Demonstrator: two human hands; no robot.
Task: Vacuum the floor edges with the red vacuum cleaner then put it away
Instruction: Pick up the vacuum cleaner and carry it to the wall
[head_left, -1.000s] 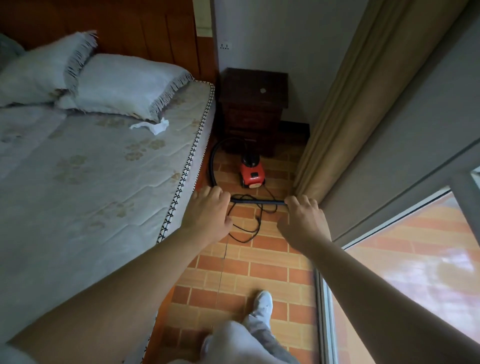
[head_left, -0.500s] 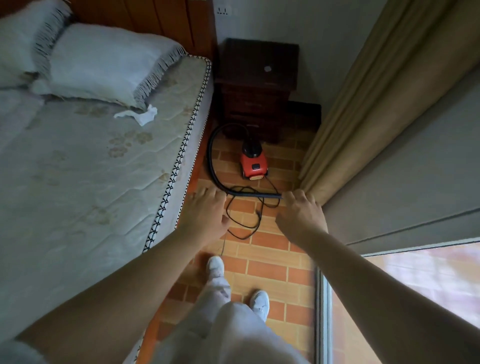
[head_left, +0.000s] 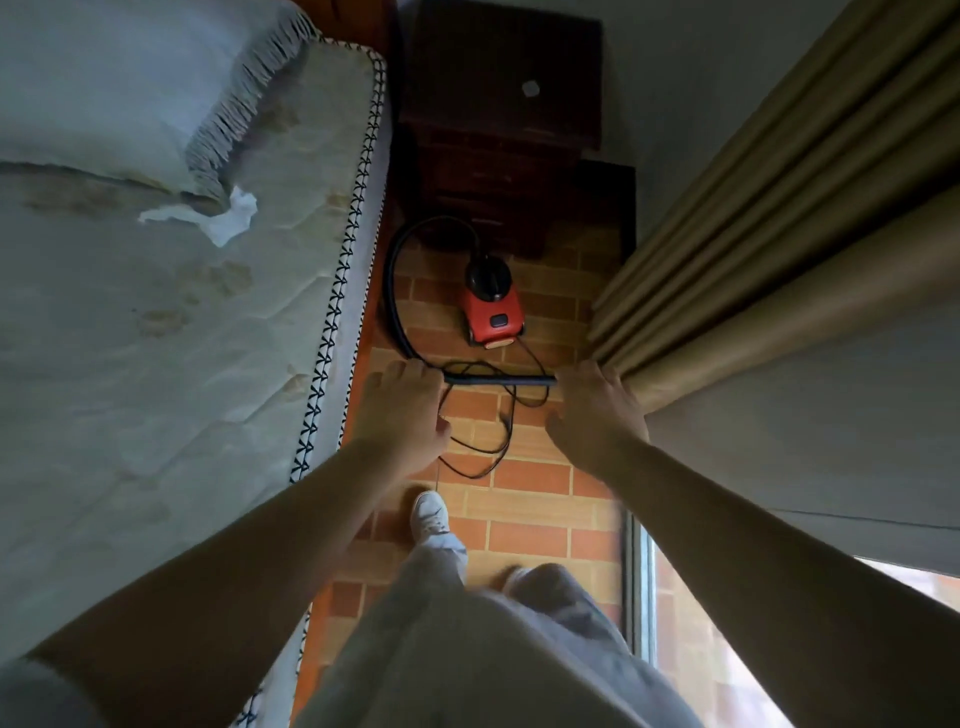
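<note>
The small red vacuum cleaner (head_left: 492, 316) stands on the brick-pattern tiled floor (head_left: 524, 504) in front of a dark nightstand. Its black hose (head_left: 394, 291) loops left from the body and runs into a black wand (head_left: 500, 381) held level above the floor. My left hand (head_left: 402, 415) grips the wand's left end beside the mattress edge. My right hand (head_left: 592, 410) grips the right end, close to the curtain. A thin black power cord (head_left: 493, 447) lies coiled on the tiles below the wand.
A bed with a quilted mattress (head_left: 171, 332), a fringed pillow (head_left: 130, 88) and a crumpled tissue (head_left: 228, 221) fills the left. The dark nightstand (head_left: 498, 104) closes the far end. A tan curtain (head_left: 769, 208) and a window frame (head_left: 641, 587) bound the right. My legs and white shoe (head_left: 430, 512) stand on the narrow floor strip.
I have stepped forward along the strip, so the vacuum and nightstand are closer and more below me. Both hands keep their hold on the wand.
</note>
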